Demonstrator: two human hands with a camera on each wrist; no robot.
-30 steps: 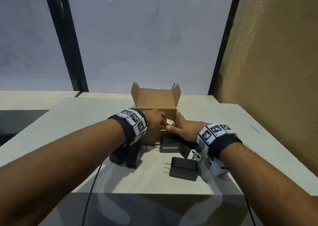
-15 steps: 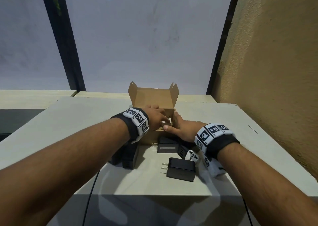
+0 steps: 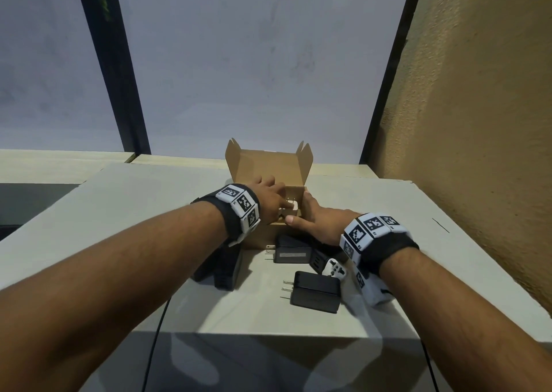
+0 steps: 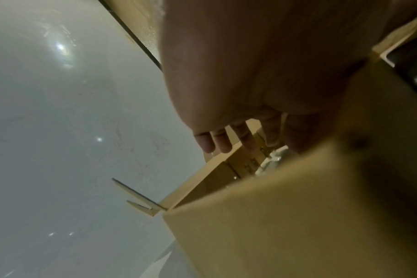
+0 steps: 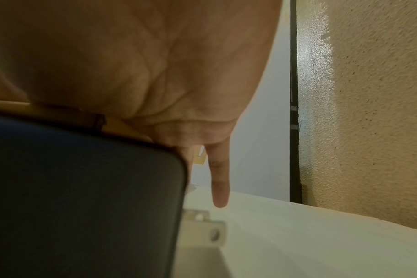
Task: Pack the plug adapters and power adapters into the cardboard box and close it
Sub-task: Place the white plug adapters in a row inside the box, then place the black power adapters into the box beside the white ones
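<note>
The cardboard box [image 3: 260, 236] stands open on the white table [image 3: 149, 200], its lid upright at the back. My left hand [image 3: 270, 196] reaches into it, index finger and thumb pinching a white plug adapter [image 3: 292, 205] with its prongs up; the left wrist view shows the other fingers [image 4: 223, 141] straight against the box wall [image 4: 217, 175]. My right hand [image 3: 313, 221] lies flat against the box's right side, thumb on the front rim, fingers straight. In front of the box lie black power adapters [image 3: 292, 252] [image 3: 316, 291] and a white plug adapter [image 3: 334, 270]. More black ones [image 3: 222, 270] sit under my left wrist.
A rough tan wall [image 3: 478, 123] rises close on the right, and a grey pane with dark frames [image 3: 113, 72] stands behind the table. One black adapter [image 5: 83, 188] with its prongs [image 5: 202, 223] lies right under my right wrist. A cable [image 3: 155, 347] hangs off the table's front edge.
My left hand has gone further forward and down into the box with the white adapter. My right hand has stayed on the box's right side.
</note>
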